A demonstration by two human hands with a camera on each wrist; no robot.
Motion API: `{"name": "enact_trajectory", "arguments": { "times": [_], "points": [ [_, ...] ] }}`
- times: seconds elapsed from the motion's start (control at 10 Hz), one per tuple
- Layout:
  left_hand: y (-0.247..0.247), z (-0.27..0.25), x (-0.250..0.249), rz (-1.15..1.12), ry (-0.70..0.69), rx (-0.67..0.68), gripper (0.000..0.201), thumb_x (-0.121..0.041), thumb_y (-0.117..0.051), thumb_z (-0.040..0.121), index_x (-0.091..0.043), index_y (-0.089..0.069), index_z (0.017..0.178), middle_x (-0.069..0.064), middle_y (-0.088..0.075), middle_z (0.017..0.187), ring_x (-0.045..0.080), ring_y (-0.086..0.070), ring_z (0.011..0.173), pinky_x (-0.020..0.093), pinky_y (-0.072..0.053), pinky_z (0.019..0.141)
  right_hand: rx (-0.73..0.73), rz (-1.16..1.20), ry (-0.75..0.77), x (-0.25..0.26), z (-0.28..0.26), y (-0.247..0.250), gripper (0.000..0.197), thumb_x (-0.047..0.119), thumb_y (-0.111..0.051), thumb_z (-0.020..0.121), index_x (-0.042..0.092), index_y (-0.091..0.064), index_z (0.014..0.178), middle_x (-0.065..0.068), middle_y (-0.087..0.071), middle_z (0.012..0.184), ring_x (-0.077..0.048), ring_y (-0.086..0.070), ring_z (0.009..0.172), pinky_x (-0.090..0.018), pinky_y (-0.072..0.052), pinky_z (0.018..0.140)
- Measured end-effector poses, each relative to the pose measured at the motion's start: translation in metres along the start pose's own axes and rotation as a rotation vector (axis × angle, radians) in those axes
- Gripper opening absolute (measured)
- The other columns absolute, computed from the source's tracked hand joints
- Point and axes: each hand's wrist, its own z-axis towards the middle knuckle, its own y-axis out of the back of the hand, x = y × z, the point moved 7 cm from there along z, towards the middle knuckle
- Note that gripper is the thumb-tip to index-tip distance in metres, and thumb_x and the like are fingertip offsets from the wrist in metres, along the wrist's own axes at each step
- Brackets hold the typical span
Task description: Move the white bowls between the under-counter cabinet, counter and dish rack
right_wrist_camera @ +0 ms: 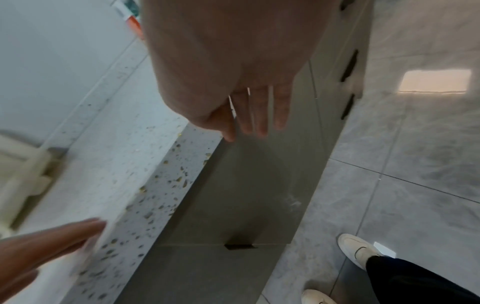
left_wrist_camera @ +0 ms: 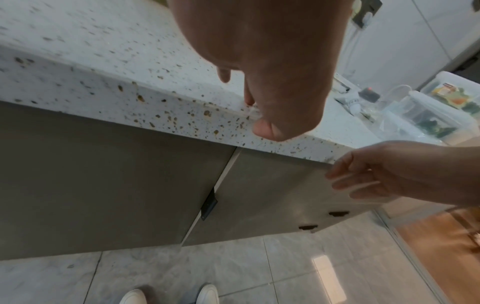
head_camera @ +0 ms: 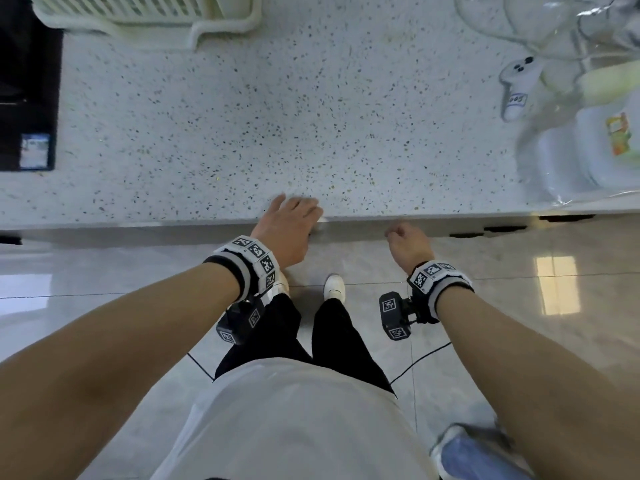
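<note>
Below counter (head_camera: 311, 116) lip – right hand (head_camera: 407, 242) half-hidden

White shaker (head_camera: 518, 85) label, up beyond the right hand (head_camera: 408, 244): handwritten marks are seen, not readable.
Package sticker (head_camera: 620, 133), far right: print blurred, nothing made out.
</note>
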Motion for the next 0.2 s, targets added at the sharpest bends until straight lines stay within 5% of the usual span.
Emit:
{"name": "enact_trajectory", "arguments": {
  "times": [0.1, 0.2],
  "points": [
    [0.007, -0.003, -0.001, -0.099, 0.053, 0.004, 0.061, -0.026, -0.051, 0.09, -0.017, -0.033, 0.148, 0.002, -0.026, 0.16, 0.022, -0.025, 0.148, 0.046, -0.014, 0.123, 0.092, -0.031, 0.126, 0.012, -0.005, 0.001, 0.022, 0.02, -0.046, 0.093, 0.017, -0.067, 0.098, -0.002, -0.069, 0.098, -0.023, -0.066, 0.093, -0.035, -0.052, 0.084],
    [0.025, -0.006, 0.002, -0.214, 0.113, -0.039, 0.059, -0.023, -0.049, 0.09, -0.017, -0.035, 0.147, 0.002, -0.028, 0.16, 0.021, -0.028, 0.146, 0.041, -0.017, 0.122, 0.141, -0.021, 0.308, 0.034, -0.014, 0.012, 0.021, 0.018, -0.046, 0.096, 0.02, -0.067, 0.095, 0.004, -0.065, 0.095, -0.017, -0.061, 0.088, -0.027, -0.043, 0.074]
  ]
}}
